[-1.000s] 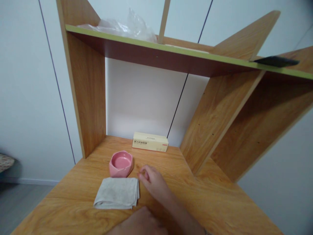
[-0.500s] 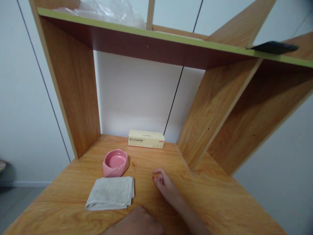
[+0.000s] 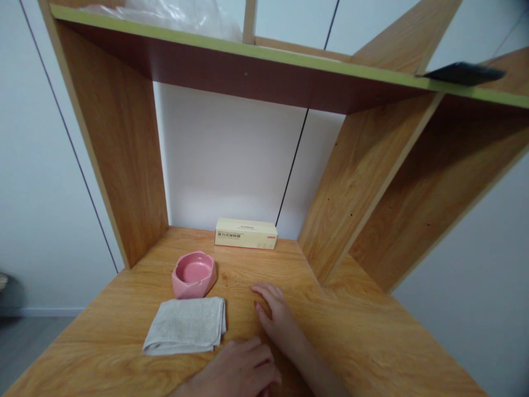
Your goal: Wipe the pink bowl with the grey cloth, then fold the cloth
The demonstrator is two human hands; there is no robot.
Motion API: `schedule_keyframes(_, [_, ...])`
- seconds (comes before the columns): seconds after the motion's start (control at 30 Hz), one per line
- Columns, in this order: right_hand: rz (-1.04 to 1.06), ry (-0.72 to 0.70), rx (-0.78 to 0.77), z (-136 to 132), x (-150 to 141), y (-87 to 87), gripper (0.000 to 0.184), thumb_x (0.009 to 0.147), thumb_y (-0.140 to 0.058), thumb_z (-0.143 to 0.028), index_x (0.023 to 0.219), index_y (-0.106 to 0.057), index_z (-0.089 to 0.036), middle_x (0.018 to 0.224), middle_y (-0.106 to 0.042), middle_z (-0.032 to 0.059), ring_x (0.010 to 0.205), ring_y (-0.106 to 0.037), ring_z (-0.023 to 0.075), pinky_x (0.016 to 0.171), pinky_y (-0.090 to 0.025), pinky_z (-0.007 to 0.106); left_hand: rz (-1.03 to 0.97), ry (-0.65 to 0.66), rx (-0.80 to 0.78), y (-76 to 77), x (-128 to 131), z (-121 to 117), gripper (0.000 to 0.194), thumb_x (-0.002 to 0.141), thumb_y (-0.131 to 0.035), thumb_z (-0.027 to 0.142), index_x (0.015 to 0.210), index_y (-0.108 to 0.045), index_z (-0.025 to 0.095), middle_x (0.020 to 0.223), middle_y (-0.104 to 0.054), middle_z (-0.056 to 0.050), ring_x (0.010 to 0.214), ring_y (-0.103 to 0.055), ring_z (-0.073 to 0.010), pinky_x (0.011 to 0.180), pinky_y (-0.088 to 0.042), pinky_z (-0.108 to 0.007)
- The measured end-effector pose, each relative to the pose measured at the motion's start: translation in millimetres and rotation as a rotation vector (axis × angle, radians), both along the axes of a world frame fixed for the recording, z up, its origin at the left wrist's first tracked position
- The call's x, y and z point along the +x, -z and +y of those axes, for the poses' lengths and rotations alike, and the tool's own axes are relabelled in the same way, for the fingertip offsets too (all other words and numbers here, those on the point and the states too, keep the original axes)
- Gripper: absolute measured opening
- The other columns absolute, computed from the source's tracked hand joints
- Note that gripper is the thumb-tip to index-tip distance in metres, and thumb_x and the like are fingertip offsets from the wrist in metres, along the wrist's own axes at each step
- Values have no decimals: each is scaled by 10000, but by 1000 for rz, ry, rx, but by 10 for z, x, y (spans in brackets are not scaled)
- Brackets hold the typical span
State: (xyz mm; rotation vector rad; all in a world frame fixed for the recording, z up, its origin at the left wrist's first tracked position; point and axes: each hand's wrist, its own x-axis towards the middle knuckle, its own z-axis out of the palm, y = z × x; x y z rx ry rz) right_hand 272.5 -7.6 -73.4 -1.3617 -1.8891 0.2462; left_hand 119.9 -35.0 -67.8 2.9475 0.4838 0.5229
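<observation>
My right hand [image 3: 275, 314] is held low over the wooden desk [image 3: 372, 342], right of the cloth. Its fingers reach forward and left, thumb apart from the index finger, with nothing between them. My left hand [image 3: 243, 366] is nearer the front, below the cloth's right corner. Its fingers are loosely bent with small gaps between them, and no object shows in it; its palm is hidden. Left of both hands lies a folded grey cloth [image 3: 185, 325]. Just behind the cloth stands a pink faceted ashtray-like bowl [image 3: 194, 278]. Neither hand touches them.
A cream box [image 3: 246, 234] with printed characters stands at the back by the white wall. Wooden side panels [image 3: 111, 138] and a divider [image 3: 355, 187] frame the desk. Overhead, a shelf [image 3: 264, 52] bears clear plastic [image 3: 177, 16] and a dark flat object [image 3: 465, 73].
My left hand has come further up into view, its fingers less tightly curled. My right hand's fingers have straightened and spread slightly to the left. The view has shifted a little.
</observation>
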Motion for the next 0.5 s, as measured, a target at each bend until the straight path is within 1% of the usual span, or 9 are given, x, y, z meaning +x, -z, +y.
schedule_keyframes(0.1, [-66,19,-41,10,18,85,400,781,-464,-244,1173,-520,-189,1203,-535,82,1148,-434,216,981,-338,412,-3,2,-14,-41,-9,-27,115,787,-604,293,873,-556,232,847,-594,38,770,-519,-116,673,-389,-202])
schedule_keyframes(0.17, [-99,40,-93,18,19,140,430,791,-470,-305,1203,-504,-189,1235,-518,81,1184,-409,226,990,-334,426,15,1,-21,-102,-35,-29,135,787,-602,295,895,-559,226,877,-602,31,818,-525,-126,751,-403,-213])
schedule_keyframes(0.23, [-113,73,-112,26,15,167,434,808,-449,-332,1212,-500,-184,1236,-521,82,1198,-398,225,990,-340,424,37,3,-34,-176,-76,-10,187,779,-604,283,953,-559,228,936,-610,25,885,-529,-142,820,-407,-233])
schedule_keyframes(0.27, [-121,92,-105,31,14,168,430,816,-436,-335,1213,-500,-182,1235,-523,80,1202,-395,223,990,-343,417,40,5,-51,-211,-99,5,241,778,-598,275,1010,-549,233,995,-605,20,936,-522,-152,854,-403,-243])
schedule_keyframes(0.37, [-182,147,-45,48,21,127,424,837,-397,-327,1218,-496,-171,1244,-517,74,1214,-382,221,994,-338,403,3,42,-91,-288,-156,50,417,797,-541,300,1200,-457,234,1186,-545,-2,1078,-473,-170,940,-376,-263])
schedule_keyframes(0.43, [-256,197,-7,62,36,87,430,842,-383,-330,1220,-494,-158,1253,-507,81,1224,-366,237,998,-322,426,-18,59,-75,-323,-176,59,472,807,-508,311,1259,-409,219,1246,-512,-13,1128,-448,-177,977,-355,-278])
schedule_keyframes(0.5, [-341,249,17,75,57,54,440,840,-386,-346,1227,-487,-162,1271,-490,84,1236,-343,262,1001,-293,469,-4,48,-35,-364,-185,44,522,800,-505,287,1298,-368,208,1305,-461,-18,1180,-407,-186,1009,-326,-292])
